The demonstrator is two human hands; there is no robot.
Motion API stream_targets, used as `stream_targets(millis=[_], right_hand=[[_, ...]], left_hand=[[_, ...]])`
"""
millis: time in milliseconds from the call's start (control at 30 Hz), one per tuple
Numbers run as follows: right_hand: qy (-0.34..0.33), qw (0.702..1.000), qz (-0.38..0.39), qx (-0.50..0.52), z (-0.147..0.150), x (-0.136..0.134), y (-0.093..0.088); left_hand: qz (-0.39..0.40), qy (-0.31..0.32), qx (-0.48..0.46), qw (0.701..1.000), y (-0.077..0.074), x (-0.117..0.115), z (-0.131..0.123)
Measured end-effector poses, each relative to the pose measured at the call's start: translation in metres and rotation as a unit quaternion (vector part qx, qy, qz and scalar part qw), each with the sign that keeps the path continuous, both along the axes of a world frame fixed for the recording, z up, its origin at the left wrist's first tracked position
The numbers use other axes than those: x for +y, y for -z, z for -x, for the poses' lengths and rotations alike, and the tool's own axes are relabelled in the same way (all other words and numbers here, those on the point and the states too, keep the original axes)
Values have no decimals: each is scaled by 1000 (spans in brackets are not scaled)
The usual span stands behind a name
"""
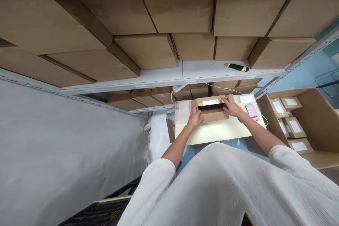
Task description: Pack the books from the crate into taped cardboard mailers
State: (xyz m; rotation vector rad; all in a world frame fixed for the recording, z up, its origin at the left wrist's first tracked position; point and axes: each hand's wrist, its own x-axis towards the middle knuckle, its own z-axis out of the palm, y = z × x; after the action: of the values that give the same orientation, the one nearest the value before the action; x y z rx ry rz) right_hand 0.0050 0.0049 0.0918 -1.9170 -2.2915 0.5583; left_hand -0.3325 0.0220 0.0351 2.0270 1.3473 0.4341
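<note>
A small open cardboard box (214, 117) lies on the pale yellow tabletop (212, 132), its dark inside showing and a white label (210, 102) on its far flap. At its left end, my left hand (195, 117) has its fingers bent over the cardboard edge. My right hand (231, 106) grips the opposite end, fingers over the rim. Both thumbs are partly hidden. Right of the box lies a phone (252, 112) with a lit pink screen, near a white pad of labels (247, 99). An orange item beside my right hand is mostly covered.
Shelves of large cardboard boxes (176, 7) hang over the table. A black and yellow utility knife (237, 67) rests on the shelf edge. A big open carton (317, 120) at right holds several small labelled boxes (296, 127). White plastic wrapping (159, 134) bunches at the table's left.
</note>
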Motion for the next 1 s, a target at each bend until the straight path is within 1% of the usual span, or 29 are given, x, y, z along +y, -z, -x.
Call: stream_targets(millis=[100,167,233,333,433,633,700,767,833,900,1000], right_hand=[[18,999,6,-26,1,9,1],[42,998,11,-49,2,17,4],[50,996,9,-70,1,26,9],[36,995,0,-89,1,37,12],[26,996,1,-90,-1,43,11],[-19,996,5,-84,-11,40,-1],[-21,997,1,-77,-14,38,-4],[-4,998,-8,-59,-15,38,-6],[33,999,-11,-33,-15,40,-6],[92,996,-8,-1,-15,44,-4],[188,981,-11,48,-13,49,1]], left_hand=[[-4,-2,-4,1000,2,0,2],[-3,-11,-7,1000,4,-1,3],[5,-22,-8,1000,5,0,4],[14,-33,-9,999,6,1,5],[14,-30,-19,999,6,3,6],[14,-21,-35,999,5,1,8],[10,-12,-38,999,5,-2,9],[6,1,-33,999,5,-5,10],[3,12,-20,1000,4,-8,12],[3,18,-6,1000,3,-10,12],[7,34,11,999,-1,-13,13]])
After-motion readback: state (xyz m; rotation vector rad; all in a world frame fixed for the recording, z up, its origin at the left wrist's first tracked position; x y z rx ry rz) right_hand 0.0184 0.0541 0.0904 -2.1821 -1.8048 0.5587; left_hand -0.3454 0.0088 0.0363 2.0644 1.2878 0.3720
